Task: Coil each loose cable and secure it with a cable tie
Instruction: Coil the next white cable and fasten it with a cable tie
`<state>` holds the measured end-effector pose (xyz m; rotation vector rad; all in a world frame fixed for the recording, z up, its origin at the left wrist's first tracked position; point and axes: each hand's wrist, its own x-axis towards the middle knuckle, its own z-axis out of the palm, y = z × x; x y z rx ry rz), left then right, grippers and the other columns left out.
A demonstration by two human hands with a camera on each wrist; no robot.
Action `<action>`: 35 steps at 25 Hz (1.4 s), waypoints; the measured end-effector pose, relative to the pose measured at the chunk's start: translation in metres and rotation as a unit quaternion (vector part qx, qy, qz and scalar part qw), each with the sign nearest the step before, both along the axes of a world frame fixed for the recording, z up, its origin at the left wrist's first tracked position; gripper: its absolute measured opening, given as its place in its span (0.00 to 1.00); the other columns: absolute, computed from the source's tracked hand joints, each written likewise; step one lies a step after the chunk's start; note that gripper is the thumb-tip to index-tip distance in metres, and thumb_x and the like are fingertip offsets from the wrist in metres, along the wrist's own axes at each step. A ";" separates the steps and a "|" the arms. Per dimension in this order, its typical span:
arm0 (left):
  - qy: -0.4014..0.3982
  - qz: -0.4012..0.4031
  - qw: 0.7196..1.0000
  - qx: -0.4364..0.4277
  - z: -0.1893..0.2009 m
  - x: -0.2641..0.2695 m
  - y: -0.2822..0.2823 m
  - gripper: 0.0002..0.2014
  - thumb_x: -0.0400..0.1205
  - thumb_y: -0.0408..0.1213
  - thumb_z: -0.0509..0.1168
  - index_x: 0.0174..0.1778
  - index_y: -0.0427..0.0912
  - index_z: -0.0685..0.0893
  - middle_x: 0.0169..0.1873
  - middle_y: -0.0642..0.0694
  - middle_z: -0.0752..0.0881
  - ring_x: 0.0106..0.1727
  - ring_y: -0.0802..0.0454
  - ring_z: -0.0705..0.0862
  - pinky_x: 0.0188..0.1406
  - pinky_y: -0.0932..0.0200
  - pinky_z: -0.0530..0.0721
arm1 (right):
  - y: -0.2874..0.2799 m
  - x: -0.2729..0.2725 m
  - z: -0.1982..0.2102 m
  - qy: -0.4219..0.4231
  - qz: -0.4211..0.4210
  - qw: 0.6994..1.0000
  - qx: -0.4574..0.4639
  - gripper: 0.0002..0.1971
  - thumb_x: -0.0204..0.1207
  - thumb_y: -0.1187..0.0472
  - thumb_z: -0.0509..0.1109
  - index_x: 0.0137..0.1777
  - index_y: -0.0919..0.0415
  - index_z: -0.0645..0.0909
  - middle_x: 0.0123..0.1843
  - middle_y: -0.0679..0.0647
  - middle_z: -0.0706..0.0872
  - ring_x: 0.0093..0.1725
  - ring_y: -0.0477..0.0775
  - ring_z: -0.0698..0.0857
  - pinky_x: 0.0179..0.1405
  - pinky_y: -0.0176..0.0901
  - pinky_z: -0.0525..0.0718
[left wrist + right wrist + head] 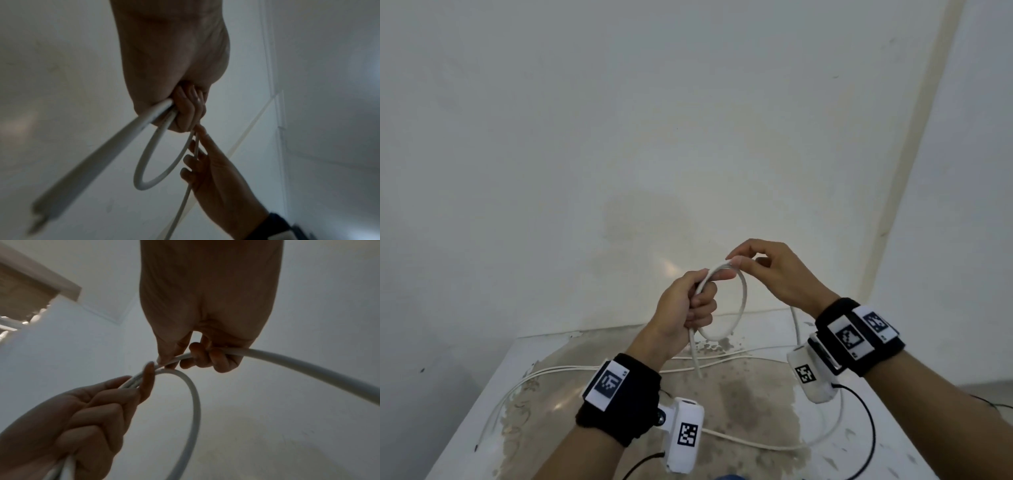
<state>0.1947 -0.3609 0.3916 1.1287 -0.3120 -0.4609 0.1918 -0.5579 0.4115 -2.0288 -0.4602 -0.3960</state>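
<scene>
A white cable (742, 298) forms one loop in the air above the table. My left hand (688, 308) grips the loop's gathered strands in a fist, and the cable's free end (694, 356) hangs below it. My right hand (767, 270) pinches the cable at the top of the loop, close to the left thumb. In the left wrist view the loop (152, 162) hangs under the left hand (185, 113), with the right hand (209, 172) beside it. The right wrist view shows the right hand (197, 356) curled round the cable (298, 368) and the left hand (98, 410) gripping the strands. No cable tie is in view.
The rest of the white cable (739, 443) trails in long curves over the worn, stained table (750, 397). The table's left edge (465, 428) runs diagonally. A white wall stands behind, with a corner at the right. Thin black wires (869, 428) run from the wrist cameras.
</scene>
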 end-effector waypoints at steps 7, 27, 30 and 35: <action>0.040 0.044 0.966 -0.251 0.013 0.012 0.045 0.16 0.87 0.44 0.54 0.55 0.38 0.83 0.20 0.54 0.63 0.17 0.59 0.61 0.14 0.69 0.60 | -0.050 0.007 -0.046 0.042 -0.095 0.995 0.014 0.11 0.87 0.59 0.64 0.55 0.54 0.89 0.36 0.43 0.83 0.31 0.35 0.79 0.32 0.24 0.73; -0.107 0.067 0.979 0.162 0.003 -0.002 0.019 0.24 0.89 0.52 0.51 0.37 0.41 0.81 0.20 0.45 0.79 0.20 0.49 0.80 0.19 0.62 0.75 | 0.023 -0.033 0.029 -0.183 -0.013 0.944 -0.276 0.11 0.86 0.51 0.62 0.58 0.46 0.86 0.47 0.41 0.83 0.34 0.36 0.76 0.36 0.45 0.80; 0.009 -0.032 0.999 0.039 0.007 -0.007 0.016 0.23 0.89 0.51 0.51 0.34 0.42 0.79 0.14 0.51 0.66 0.10 0.59 0.62 0.11 0.67 0.59 | 0.011 -0.016 0.018 -0.113 -0.037 0.971 -0.208 0.10 0.86 0.49 0.62 0.55 0.45 0.86 0.46 0.42 0.86 0.42 0.45 0.84 0.44 0.52 0.84; 0.104 -0.108 0.983 -0.102 0.015 -0.011 0.007 0.22 0.89 0.49 0.52 0.36 0.41 0.80 0.13 0.54 0.64 0.07 0.63 0.61 0.06 0.70 0.55 | 0.019 -0.019 -0.017 -0.001 -0.014 1.000 -0.019 0.15 0.90 0.48 0.56 0.56 0.49 0.85 0.44 0.48 0.87 0.44 0.50 0.83 0.48 0.44 0.80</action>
